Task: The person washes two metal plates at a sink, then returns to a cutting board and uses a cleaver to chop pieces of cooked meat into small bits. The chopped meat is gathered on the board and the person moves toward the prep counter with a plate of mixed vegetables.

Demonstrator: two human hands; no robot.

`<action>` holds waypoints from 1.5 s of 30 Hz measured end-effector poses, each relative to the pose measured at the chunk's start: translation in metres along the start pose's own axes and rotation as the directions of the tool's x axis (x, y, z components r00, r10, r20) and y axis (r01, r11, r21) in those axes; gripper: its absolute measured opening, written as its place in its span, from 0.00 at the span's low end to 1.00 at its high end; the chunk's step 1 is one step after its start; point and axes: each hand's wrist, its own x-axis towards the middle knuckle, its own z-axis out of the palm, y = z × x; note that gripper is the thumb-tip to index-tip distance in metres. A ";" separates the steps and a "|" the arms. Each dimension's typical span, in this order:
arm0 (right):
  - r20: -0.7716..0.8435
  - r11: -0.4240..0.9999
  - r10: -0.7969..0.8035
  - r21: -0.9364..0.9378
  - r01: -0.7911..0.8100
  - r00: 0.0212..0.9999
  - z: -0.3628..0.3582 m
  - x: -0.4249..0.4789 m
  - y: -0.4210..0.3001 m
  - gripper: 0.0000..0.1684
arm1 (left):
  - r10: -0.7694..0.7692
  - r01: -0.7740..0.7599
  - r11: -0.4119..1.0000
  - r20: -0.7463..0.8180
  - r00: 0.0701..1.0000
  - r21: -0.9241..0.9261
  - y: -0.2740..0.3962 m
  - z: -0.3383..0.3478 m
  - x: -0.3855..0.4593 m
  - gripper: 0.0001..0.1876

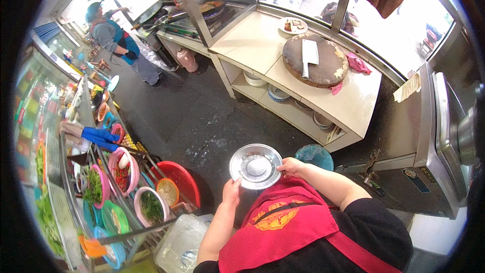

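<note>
A shallow round metal dish [255,166] with a wide rim is held level in front of my red apron [288,216]. My left hand [231,192] grips its lower left edge, thumb on the rim. On the right side, my right hand [291,167] pinches the rim the same way. Nothing shows inside the shiny dish. Beneath it is the dark floor [204,136].
A tiled counter [242,49] bears a round chopping board [326,68] with a cleaver [310,55]. A rack [132,231] of vegetable baskets stands left, a steel cabinet [405,185] right. A blue bin [316,156] sits near the counter. A person [113,38] works by the stove.
</note>
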 end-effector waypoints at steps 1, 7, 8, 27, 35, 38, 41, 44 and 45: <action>-0.023 0.998 0.002 0.064 0.000 1.000 0.003 -0.003 -0.010 0.06 | -0.031 0.035 0.995 0.037 0.999 -0.095 0.012 0.001 0.006 0.10; -0.218 0.925 0.077 0.379 0.012 0.973 -0.052 0.054 -0.009 0.03 | -0.144 0.149 0.973 0.041 0.989 -0.179 0.045 0.009 0.044 0.11; -0.267 0.898 0.113 0.439 0.016 0.957 -0.062 0.065 -0.009 0.02 | -0.175 0.186 0.972 0.086 0.981 -0.146 0.035 -0.003 0.055 0.11; -0.584 -0.003 0.318 0.788 0.616 0.747 -0.219 0.273 -0.017 0.07 | -0.496 0.538 0.809 -0.217 0.841 0.236 0.091 -0.030 0.095 0.16; -0.543 -0.086 0.325 0.798 0.596 0.774 -0.237 0.306 -0.007 0.07 | -0.496 0.564 0.755 -0.271 0.825 0.336 0.129 -0.019 0.114 0.18; -0.518 -0.051 0.319 0.827 0.560 0.794 -0.231 0.299 0.000 0.07 | -0.484 0.562 0.741 -0.286 0.827 0.368 0.137 -0.017 0.123 0.17; -0.462 0.069 0.311 0.883 0.465 0.831 -0.210 0.279 0.020 0.08 | -0.484 0.561 0.712 -0.284 0.828 0.422 0.136 -0.017 0.132 0.16; -0.350 0.272 0.315 0.924 0.269 0.882 -0.181 0.248 0.057 0.08 | -0.485 0.538 0.680 -0.246 0.839 0.497 0.142 -0.013 0.143 0.15; -0.305 0.356 0.325 0.916 0.183 0.895 -0.177 0.238 0.060 0.08 | -0.480 0.525 0.676 -0.232 0.846 0.517 0.145 -0.012 0.146 0.15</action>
